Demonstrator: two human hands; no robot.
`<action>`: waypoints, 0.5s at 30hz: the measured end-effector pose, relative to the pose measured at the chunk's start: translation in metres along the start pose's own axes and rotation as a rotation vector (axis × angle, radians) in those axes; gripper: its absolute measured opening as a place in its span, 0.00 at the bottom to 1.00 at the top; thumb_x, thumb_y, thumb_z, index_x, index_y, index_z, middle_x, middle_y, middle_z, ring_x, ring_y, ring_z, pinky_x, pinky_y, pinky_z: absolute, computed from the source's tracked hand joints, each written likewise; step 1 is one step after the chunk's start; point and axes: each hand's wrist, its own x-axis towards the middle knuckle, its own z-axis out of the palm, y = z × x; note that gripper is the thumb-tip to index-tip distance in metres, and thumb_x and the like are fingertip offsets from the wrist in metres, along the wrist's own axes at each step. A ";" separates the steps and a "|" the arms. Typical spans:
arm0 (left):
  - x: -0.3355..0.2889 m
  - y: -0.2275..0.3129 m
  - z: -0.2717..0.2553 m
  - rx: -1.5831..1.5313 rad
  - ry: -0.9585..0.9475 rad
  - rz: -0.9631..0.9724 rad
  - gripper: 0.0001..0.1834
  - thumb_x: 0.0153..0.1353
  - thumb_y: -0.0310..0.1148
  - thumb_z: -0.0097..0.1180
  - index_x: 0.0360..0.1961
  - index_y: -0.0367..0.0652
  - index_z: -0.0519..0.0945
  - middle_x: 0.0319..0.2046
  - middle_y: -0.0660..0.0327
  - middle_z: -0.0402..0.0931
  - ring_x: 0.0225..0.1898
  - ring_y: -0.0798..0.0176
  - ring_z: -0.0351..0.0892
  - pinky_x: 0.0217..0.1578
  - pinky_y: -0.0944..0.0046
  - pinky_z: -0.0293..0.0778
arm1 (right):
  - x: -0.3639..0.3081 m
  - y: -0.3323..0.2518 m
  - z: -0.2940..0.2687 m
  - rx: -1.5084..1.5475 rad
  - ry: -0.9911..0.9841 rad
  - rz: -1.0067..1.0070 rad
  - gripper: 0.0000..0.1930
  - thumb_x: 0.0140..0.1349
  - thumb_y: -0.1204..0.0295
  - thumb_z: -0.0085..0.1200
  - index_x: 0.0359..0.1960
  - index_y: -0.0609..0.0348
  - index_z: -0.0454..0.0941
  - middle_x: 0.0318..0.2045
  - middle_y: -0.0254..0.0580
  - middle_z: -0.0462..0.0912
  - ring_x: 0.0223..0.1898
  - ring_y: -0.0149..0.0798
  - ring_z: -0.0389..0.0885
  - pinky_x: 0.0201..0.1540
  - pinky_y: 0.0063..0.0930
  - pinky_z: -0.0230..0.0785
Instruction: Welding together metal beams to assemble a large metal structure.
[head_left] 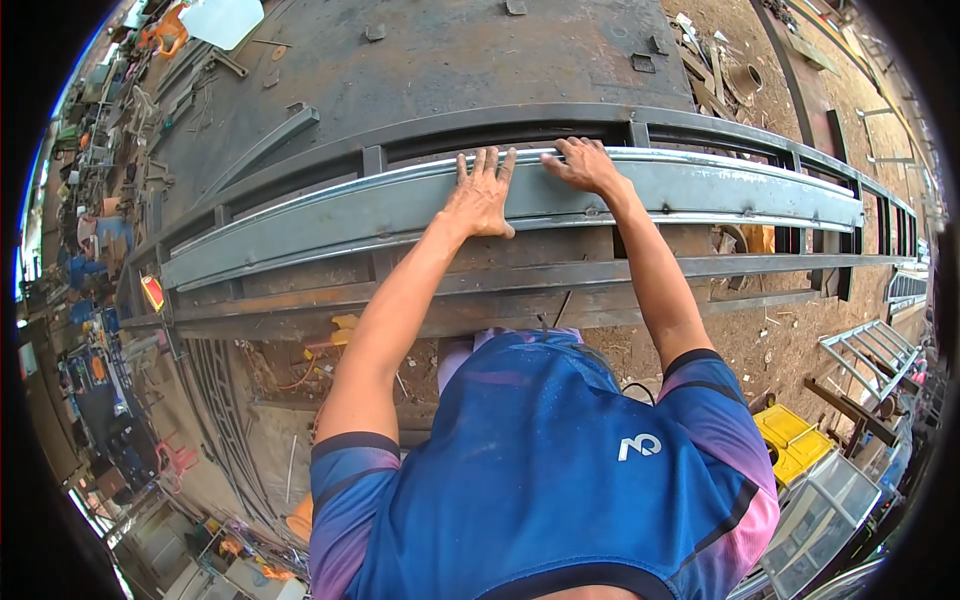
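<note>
A long grey metal channel (690, 185), with bright raised lips along both long sides, lies across a dark steel frame (450, 118) in front of me. My left hand (480, 195) rests on the channel near its middle, fingers spread and pointing away, fingertips at the far lip. To its right, my right hand (588, 166) lies over the same far lip. Its thumb stretches leftward and its fingers bend slightly over the edge; their undersides are hidden. Neither hand carries a loose object.
Behind the frame is a large dark steel plate (480, 65) with small metal pieces on it. An angled steel bar (262, 150) lies at left. A metal ladder-like rack (870, 355) and a yellow box (793, 442) stand at right. A red stool (176, 460) is at lower left.
</note>
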 end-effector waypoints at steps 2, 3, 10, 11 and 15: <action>0.000 0.000 0.003 -0.009 -0.003 0.009 0.73 0.30 0.53 0.75 0.71 0.34 0.42 0.69 0.34 0.44 0.71 0.34 0.42 0.66 0.29 0.40 | -0.009 -0.001 -0.002 -0.045 -0.032 -0.027 0.37 0.57 0.40 0.49 0.55 0.62 0.72 0.53 0.60 0.75 0.57 0.55 0.71 0.62 0.52 0.55; 0.001 0.000 0.004 -0.003 0.004 0.005 0.72 0.30 0.53 0.75 0.71 0.33 0.43 0.69 0.35 0.45 0.71 0.36 0.42 0.66 0.30 0.41 | -0.012 -0.004 -0.007 -0.089 -0.057 -0.058 0.43 0.53 0.37 0.52 0.58 0.62 0.69 0.55 0.61 0.73 0.59 0.55 0.69 0.64 0.51 0.52; 0.001 -0.012 0.002 0.008 0.054 0.015 0.71 0.29 0.53 0.75 0.69 0.28 0.48 0.69 0.37 0.47 0.71 0.39 0.45 0.67 0.34 0.44 | -0.002 -0.029 -0.021 -0.280 -0.230 -0.221 0.55 0.42 0.33 0.60 0.64 0.65 0.62 0.61 0.65 0.66 0.65 0.57 0.63 0.68 0.47 0.50; 0.000 -0.017 0.001 0.018 0.049 0.005 0.70 0.28 0.54 0.75 0.68 0.28 0.49 0.69 0.37 0.47 0.71 0.39 0.45 0.67 0.35 0.45 | 0.009 -0.033 -0.015 -0.237 -0.242 -0.229 0.54 0.43 0.35 0.60 0.64 0.65 0.62 0.60 0.65 0.67 0.65 0.57 0.63 0.68 0.46 0.52; 0.000 -0.017 0.010 -0.042 0.147 0.121 0.67 0.27 0.53 0.74 0.65 0.24 0.56 0.67 0.35 0.51 0.70 0.38 0.47 0.67 0.39 0.49 | 0.029 -0.023 -0.015 0.152 -0.159 -0.115 0.21 0.58 0.66 0.56 0.53 0.60 0.76 0.48 0.56 0.79 0.52 0.56 0.75 0.56 0.43 0.67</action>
